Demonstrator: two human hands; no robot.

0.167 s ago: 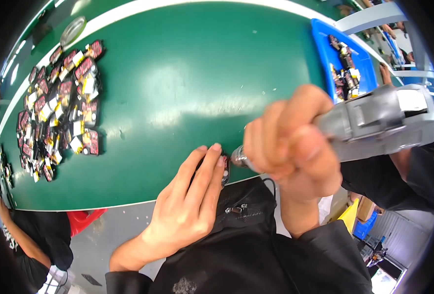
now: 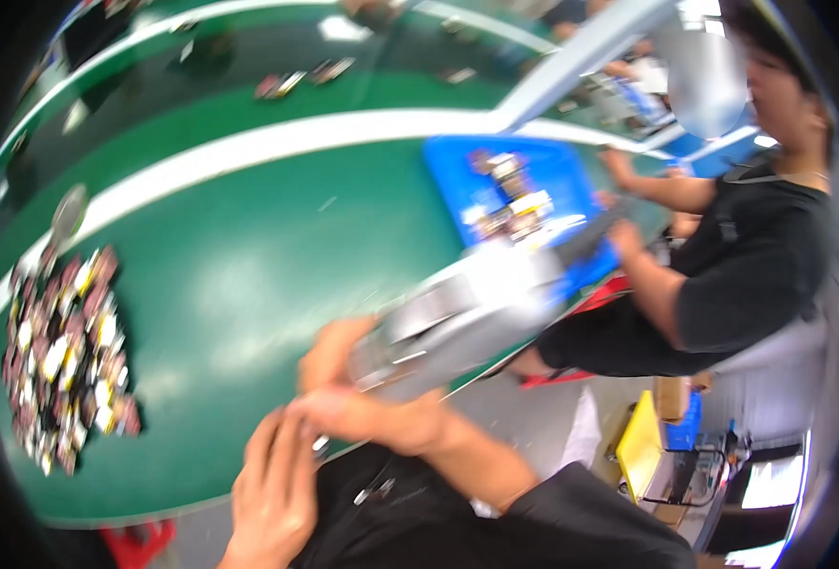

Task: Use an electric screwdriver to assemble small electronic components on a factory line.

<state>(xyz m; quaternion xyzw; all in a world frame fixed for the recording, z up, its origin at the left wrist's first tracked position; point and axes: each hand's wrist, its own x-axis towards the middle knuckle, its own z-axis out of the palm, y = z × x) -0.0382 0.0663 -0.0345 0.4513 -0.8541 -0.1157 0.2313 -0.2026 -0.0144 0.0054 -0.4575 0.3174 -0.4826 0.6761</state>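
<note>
My right hand [image 2: 367, 408] is wrapped around a grey power screwdriver [image 2: 457, 327], whose body extends up to the right, blurred by motion. Its tip is hidden behind my fingers. My left hand [image 2: 273, 493] lies at the table's near edge, fingers stretched side by side, their tips meeting my right hand. Under those fingertips is a small black device [image 2: 321, 443], of which only a sliver shows. To the left lies a heap of small black-and-red devices [image 2: 64, 360] with white and yellow tags.
A blue tray [image 2: 446, 180] with several similar devices stands on the green table [image 2: 239, 256] beyond the screwdriver. A roll of clear tape [image 2: 69, 213] is behind the heap. At right a co-worker [image 2: 751, 275] reaches toward the tray. A red stool [image 2: 140, 542] shows at lower left.
The view has swung to the right, bringing the blue tray and the co-worker further in. My right hand, with the screwdriver, has come closer to my left fingertips.
</note>
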